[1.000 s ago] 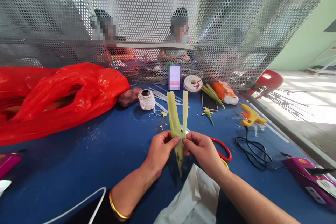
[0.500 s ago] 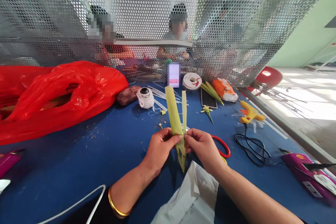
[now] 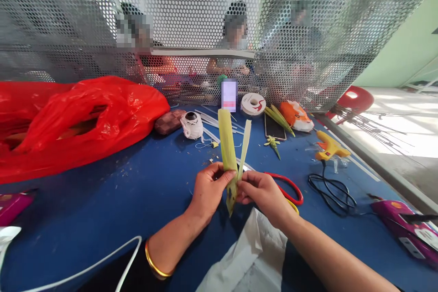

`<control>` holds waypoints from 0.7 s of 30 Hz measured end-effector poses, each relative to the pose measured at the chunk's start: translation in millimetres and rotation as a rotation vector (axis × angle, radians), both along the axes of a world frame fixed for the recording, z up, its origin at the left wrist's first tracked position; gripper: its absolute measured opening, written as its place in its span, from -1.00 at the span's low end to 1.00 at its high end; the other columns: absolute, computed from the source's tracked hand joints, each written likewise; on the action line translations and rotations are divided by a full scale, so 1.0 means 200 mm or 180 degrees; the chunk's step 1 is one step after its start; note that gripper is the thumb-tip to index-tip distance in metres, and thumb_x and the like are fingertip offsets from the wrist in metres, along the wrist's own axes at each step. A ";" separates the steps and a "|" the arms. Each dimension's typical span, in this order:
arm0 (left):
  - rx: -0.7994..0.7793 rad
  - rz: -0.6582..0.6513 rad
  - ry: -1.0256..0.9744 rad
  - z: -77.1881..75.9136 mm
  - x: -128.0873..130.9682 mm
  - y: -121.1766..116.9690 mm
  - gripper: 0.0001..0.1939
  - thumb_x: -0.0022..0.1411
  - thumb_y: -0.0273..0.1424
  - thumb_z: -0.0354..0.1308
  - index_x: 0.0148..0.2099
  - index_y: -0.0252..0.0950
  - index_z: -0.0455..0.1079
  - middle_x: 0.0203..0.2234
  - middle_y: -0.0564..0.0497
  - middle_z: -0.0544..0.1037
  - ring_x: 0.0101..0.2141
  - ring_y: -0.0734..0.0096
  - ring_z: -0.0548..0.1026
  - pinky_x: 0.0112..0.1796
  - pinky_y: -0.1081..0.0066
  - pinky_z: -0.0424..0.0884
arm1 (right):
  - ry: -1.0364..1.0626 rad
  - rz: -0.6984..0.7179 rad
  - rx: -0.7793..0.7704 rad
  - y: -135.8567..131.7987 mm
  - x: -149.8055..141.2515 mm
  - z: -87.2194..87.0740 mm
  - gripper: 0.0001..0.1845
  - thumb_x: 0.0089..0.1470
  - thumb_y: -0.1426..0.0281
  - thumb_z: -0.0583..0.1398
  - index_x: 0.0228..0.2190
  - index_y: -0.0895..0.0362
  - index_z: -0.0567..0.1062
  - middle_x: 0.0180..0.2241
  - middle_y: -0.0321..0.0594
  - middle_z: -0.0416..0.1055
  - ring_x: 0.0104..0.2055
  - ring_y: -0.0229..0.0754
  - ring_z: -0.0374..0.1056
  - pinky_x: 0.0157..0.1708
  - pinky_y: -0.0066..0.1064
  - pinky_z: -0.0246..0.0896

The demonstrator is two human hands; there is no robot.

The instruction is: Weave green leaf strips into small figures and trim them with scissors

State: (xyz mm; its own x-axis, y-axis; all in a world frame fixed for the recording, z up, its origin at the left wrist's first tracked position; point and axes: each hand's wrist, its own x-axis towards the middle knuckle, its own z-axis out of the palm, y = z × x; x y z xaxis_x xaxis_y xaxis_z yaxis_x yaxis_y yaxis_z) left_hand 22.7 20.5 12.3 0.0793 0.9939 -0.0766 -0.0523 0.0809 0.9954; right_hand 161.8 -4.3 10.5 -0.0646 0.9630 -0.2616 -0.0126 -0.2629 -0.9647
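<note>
My left hand (image 3: pixel 214 191) pinches a broad pale-green leaf (image 3: pixel 227 141), which stands upright with its pointed, dark-spotted end below the fingers. Close beside it, my right hand (image 3: pixel 258 189) is closed on a narrow leaf strip (image 3: pixel 245 141) that leans to the right. Whether strip and leaf still join lower down is hidden by the fingers. Scissors with red and yellow handles (image 3: pixel 297 194) lie partly behind my right hand. Under the hands is a crumpled whitish sheet (image 3: pixel 253 246).
A red plastic bag (image 3: pixel 137 105) fills the left. Along the back stand a thread ball (image 3: pixel 192 127), a phone (image 3: pixel 229 93) and a ribbon spool (image 3: pixel 253 104). A yellow glue gun (image 3: pixel 330 146) and purple power strip (image 3: pixel 400 219) lie right. People sit behind the perforated sheet (image 3: pixel 191 9).
The narrow strip has tilted to the right, away from the broad leaf, with a wider gap at the top. The leaf's pointed end has swung left. The view has shifted slightly.
</note>
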 end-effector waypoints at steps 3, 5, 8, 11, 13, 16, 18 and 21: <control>0.0071 0.0030 0.0068 -0.01 0.00 0.00 -0.90 0.01 -0.33 0.28 -0.42 -0.26 0.51 -0.51 0.07 0.53 -0.45 0.41 0.42 -0.34 0.45 0.33 | -0.0023 0.0043 0.0003 0.00 0.00 -0.01 -0.78 -0.08 0.25 0.26 -0.55 0.16 0.46 -0.62 -0.33 0.41 -0.57 -0.30 0.36 -0.54 -0.49 0.24; 0.0079 0.0031 0.0082 -0.01 0.00 0.01 -0.90 0.02 -0.33 0.27 -0.42 -0.26 0.51 -0.52 0.07 0.52 -0.45 0.42 0.41 -0.35 0.45 0.32 | -0.0041 0.0082 0.0021 0.00 0.00 -0.01 -0.79 -0.07 0.26 0.25 -0.56 0.15 0.44 -0.62 -0.34 0.40 -0.58 -0.30 0.36 -0.54 -0.48 0.24; -0.0002 -0.0015 -0.0052 -0.01 0.00 0.00 -0.88 0.01 -0.33 0.28 -0.39 -0.27 0.50 -0.49 0.07 0.53 -0.43 0.42 0.43 -0.33 0.45 0.34 | -0.0062 -0.0034 0.0108 0.00 0.00 -0.02 -0.79 -0.08 0.27 0.24 -0.58 0.14 0.42 -0.65 -0.37 0.37 -0.60 -0.31 0.32 -0.54 -0.48 0.23; -0.0232 -0.0283 -0.0204 0.00 0.01 0.00 -0.80 -0.07 -0.34 0.33 -0.36 -0.30 0.47 -0.47 0.05 0.55 -0.42 0.42 0.44 -0.32 0.44 0.35 | -0.0010 -0.0212 0.0307 0.00 0.00 -0.01 -0.78 -0.09 0.28 0.24 -0.61 0.13 0.40 -0.66 -0.40 0.34 -0.60 -0.32 0.28 -0.53 -0.47 0.21; -0.0446 -0.0447 -0.0255 0.00 0.01 -0.01 -0.78 -0.08 -0.32 0.34 -0.37 -0.32 0.45 -0.51 0.06 0.52 -0.46 0.44 0.43 -0.37 0.45 0.34 | 0.0002 -0.0263 0.0393 0.00 0.00 0.00 -0.78 -0.09 0.28 0.25 -0.61 0.13 0.40 -0.64 -0.39 0.34 -0.58 -0.32 0.28 -0.52 -0.47 0.21; -0.0605 -0.0456 -0.0367 -0.01 0.01 -0.01 -0.77 -0.04 -0.27 0.31 -0.38 -0.32 0.45 -0.54 0.06 0.51 -0.49 0.44 0.42 -0.40 0.44 0.34 | -0.0066 -0.0281 0.0401 0.00 0.00 0.00 -0.77 -0.07 0.26 0.25 -0.59 0.14 0.41 -0.62 -0.37 0.36 -0.56 -0.30 0.31 -0.51 -0.46 0.22; -0.0562 -0.0388 -0.0374 -0.02 0.01 -0.01 -0.78 -0.04 -0.27 0.31 -0.38 -0.32 0.46 -0.52 0.05 0.52 -0.47 0.43 0.43 -0.37 0.43 0.35 | -0.0081 -0.0254 0.0345 0.00 0.00 0.00 -0.76 -0.08 0.24 0.27 -0.57 0.14 0.42 -0.61 -0.36 0.38 -0.55 -0.28 0.33 -0.51 -0.45 0.23; -0.0476 -0.0319 -0.0317 -0.02 0.00 -0.01 -0.80 -0.03 -0.29 0.31 -0.37 -0.32 0.48 -0.50 0.04 0.53 -0.44 0.41 0.44 -0.35 0.42 0.35 | 0.0003 -0.0239 0.0263 0.00 0.00 -0.01 -0.72 -0.06 0.18 0.27 -0.56 0.14 0.43 -0.60 -0.32 0.42 -0.55 -0.26 0.36 -0.50 -0.44 0.25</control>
State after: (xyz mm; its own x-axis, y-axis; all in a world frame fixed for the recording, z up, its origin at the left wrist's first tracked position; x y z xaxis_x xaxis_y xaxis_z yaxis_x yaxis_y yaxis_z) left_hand 23.7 19.2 7.5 0.1918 0.9588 -0.2094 -0.1343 0.2370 0.9622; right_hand 162.2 -3.9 8.6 0.0085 0.9834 -0.1812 -0.0303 -0.1809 -0.9830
